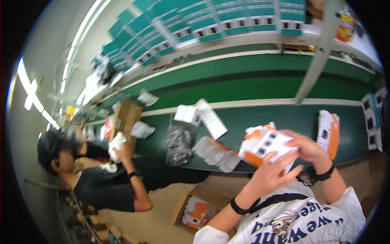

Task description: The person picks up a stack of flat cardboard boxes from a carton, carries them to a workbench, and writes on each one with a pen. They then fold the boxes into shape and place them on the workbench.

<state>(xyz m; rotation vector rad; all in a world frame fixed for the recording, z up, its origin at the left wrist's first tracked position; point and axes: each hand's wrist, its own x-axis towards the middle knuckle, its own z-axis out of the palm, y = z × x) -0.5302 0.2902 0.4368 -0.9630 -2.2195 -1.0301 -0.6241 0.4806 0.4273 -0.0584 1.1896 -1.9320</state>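
Observation:
Between my two hands, above the near edge of the green bench, is a white-and-orange carton (269,143) with small dark pictures on its face. It looks flat, and I cannot tell whether it is one piece or several together. My left hand (273,174) is closed on its near side, fingers laid across the face. At its right end my right hand (305,147) grips it with bent fingers. Just behind it, more white-and-orange cartons (252,133) lie on the bench, partly covered by the held one. Grey-white rounded pieces (215,154) lie to the left.
A clear bag of dark items (178,144), white boxes (187,114) and a long white box (212,120) lie on the green bench (280,114). More orange-white cartons (327,134) stand right. A co-worker (105,183) holds a white packet at left. Teal boxes (231,16) line the shelf.

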